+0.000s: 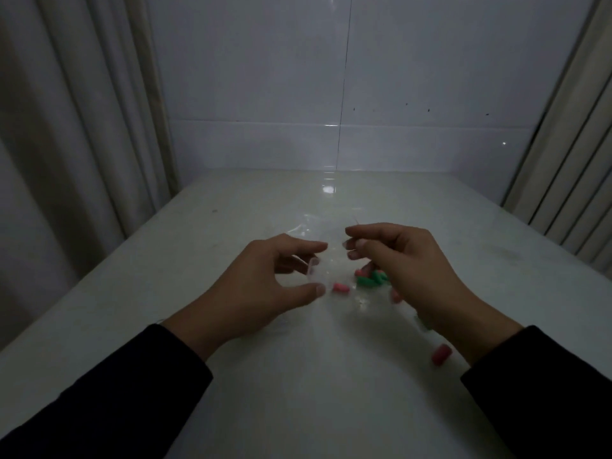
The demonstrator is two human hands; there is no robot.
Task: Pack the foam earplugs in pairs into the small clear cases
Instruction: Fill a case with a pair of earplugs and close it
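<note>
My left hand [265, 283] holds a small clear case [314, 270] between thumb and fingers, just above the white table [231, 376]. My right hand [407, 270] hovers to its right with fingers curled; whether it pinches anything I cannot tell. A pink earplug [341, 287] lies just right of my left thumb. A cluster of green and pink earplugs [371, 278] sits partly hidden under my right hand. Another pink earplug [441, 354] lies by my right wrist, and a pale green one [423, 323] shows at the edge of that hand.
A crinkled clear plastic bag [308, 226] lies on the table just beyond my hands. A tiled wall [331, 94] closes off the back of the table. Curtains hang on the left [66, 127] and right [569, 144].
</note>
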